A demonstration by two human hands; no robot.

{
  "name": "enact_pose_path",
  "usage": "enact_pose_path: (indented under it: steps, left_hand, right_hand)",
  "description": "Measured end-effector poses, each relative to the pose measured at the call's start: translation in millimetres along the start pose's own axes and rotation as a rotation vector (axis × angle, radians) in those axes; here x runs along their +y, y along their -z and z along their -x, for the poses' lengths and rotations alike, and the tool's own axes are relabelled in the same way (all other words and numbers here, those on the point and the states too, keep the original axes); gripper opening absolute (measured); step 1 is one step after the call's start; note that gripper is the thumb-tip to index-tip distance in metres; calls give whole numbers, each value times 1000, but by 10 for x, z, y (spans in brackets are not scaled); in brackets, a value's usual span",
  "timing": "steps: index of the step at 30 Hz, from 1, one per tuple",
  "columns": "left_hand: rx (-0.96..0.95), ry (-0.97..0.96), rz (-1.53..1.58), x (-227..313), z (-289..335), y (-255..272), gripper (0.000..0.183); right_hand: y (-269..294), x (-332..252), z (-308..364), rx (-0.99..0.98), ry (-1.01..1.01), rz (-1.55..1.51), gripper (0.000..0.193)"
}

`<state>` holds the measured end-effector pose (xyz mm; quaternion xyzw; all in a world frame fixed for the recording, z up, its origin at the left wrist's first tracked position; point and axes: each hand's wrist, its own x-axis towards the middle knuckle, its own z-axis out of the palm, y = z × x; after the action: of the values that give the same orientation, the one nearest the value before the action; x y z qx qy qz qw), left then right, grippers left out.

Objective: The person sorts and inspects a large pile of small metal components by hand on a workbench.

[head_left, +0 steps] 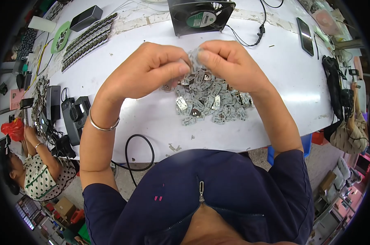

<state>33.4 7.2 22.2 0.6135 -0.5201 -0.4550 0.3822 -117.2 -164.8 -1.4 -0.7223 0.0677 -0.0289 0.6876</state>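
Note:
Both my hands are raised over a heap of small clear plastic parts (229, 112), some with brown or shiny metal pieces in them. Between my fingertips is a clear plastic part (195, 61), blurred by motion. My right hand (232, 63) is closed, pinching that part between thumb and curled fingers. Close beside it, my left hand (162, 65) is also closed, thumb against bent fingers; what it grips is hidden. A few more pieces lie under the left fingers at the heap's edge.
A black fan (201, 18) stands behind the heap. Rows of dark parts (89, 43), a black box (86, 18) and a green tray (61, 36) lie far left. A phone (305, 36) lies right; a black cable (140, 136) loops over the front edge. People (50, 175) sit at both sides.

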Motion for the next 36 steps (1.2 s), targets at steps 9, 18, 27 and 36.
enact_pose_path:
  steps: [9, 18, 27, 36]
  left_hand:
    - [684, -435, -870, -278, -174, -250, 30]
    - [753, -536, -1001, -407, -223, -148, 28]
    - [866, -475, -854, -372, -236, -235, 28]
    - [744, -388, -684, -236, -180, -444, 18]
  right_hand:
    - [-58, 36, -89, 245, 85, 316, 33]
    - [-129, 74, -197, 315, 142, 386, 34]
    - [-171, 68, -271, 379, 64, 224, 33]
    - [-121, 166, 26, 327, -24, 332, 29]
